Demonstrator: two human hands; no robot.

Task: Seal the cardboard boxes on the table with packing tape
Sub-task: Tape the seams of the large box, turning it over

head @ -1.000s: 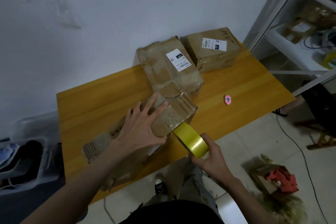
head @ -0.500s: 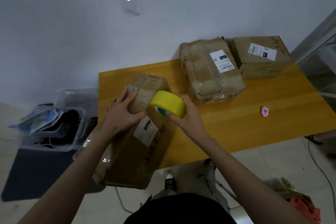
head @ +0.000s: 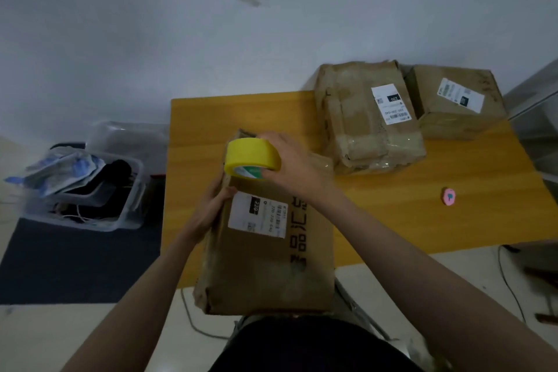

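- Since a moment ago, the yellow tape roll (head: 252,157) has shifted onto the far end of the nearest box (head: 271,238).
- Left: a clear bin (head: 120,214) holds bags and cables.
- Left hand (head: 211,205) fingers curl around the box's left edge.
- Right hand (head: 293,169) fingers grip the roll.
- Three boxes sit on the table (head: 422,214); two (head: 367,116) (head: 456,100) lie beyond the fingers.
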